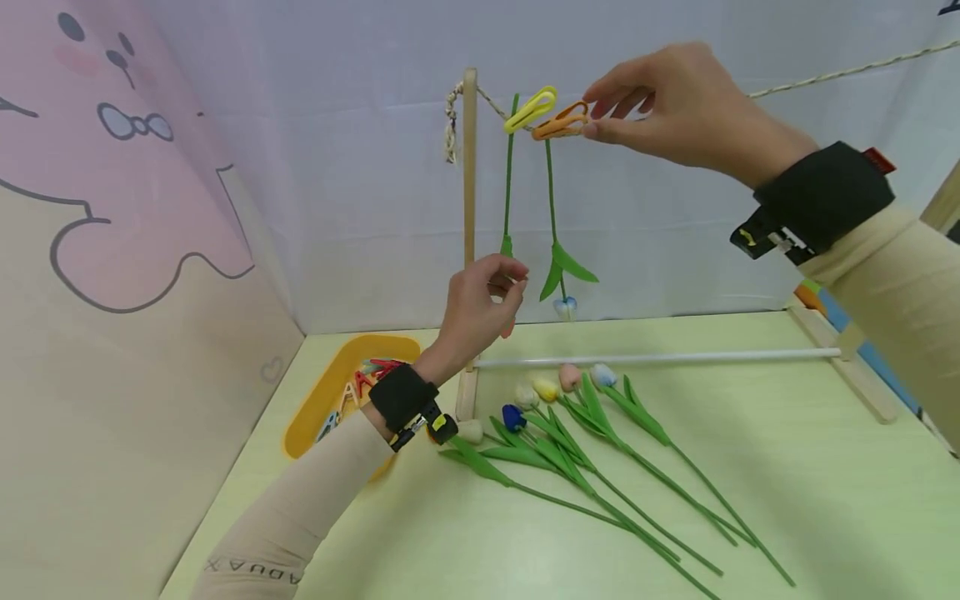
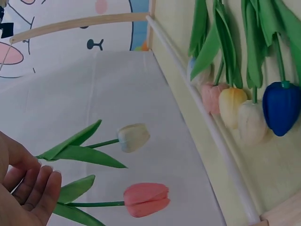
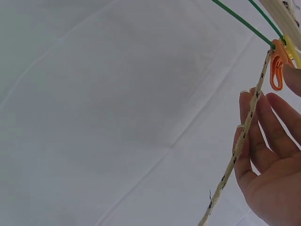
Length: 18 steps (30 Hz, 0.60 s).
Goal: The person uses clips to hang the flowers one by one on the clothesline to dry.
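My right hand [image 1: 675,104] is at the rope beside an orange clothespin [image 1: 558,122], its thumb and fingers spread apart around the pin's looped end. That clothespin clips a green stem to the rope; from it hangs a blue-and-white tulip [image 1: 566,308], head down. Left of it, a yellow clothespin [image 1: 532,110] holds a second stem, whose pink tulip [image 2: 146,199] shows in the left wrist view. My left hand [image 1: 486,304] hovers in front of the hanging flowers with loosely bent fingers, nothing visible in its grasp. It partly hides the pink tulip in the head view.
A wooden post [image 1: 469,175] carries the rope [image 1: 847,71], and a white rod [image 1: 660,358] runs along the base. Several tulips, among them a blue tulip [image 1: 513,417], lie on the table. A yellow tray [image 1: 300,425] with clothespins stands at left.
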### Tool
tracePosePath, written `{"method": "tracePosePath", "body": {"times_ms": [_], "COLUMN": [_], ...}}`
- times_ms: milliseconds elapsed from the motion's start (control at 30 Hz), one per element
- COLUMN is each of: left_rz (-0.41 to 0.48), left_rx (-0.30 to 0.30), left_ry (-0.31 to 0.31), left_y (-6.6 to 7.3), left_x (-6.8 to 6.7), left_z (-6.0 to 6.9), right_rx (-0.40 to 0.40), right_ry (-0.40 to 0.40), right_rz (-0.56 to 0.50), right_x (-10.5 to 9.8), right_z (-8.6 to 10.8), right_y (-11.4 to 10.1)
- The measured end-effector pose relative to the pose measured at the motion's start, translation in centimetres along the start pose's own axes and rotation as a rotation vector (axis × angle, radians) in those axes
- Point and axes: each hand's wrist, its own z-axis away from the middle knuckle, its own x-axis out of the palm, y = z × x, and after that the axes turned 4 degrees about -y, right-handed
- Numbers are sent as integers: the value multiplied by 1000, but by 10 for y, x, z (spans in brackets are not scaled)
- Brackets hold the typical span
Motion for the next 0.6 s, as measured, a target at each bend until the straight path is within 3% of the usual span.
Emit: {"method": "tracePosePath", "body": {"times_ms": [167,333,467,600], "left_rz": [-58,-127,-172,-244], "left_rx": [-4,-31,-105,-221], "left_ry": [-45,-47,-27,-32], "left_y": [-8,-19,-29,-39], "left_x": [-8,-28,-50,-72], "left_z": [27,52,74,98], "right_rx": [-8,-13,-33,-84], "right_ry": [42,121,201,274], "right_rz": [-10,-13,-18,-3], "right_x": [0,1,1,-1], "right_z": [10,21,32,44], "right_y": [1,2,2,1]}}
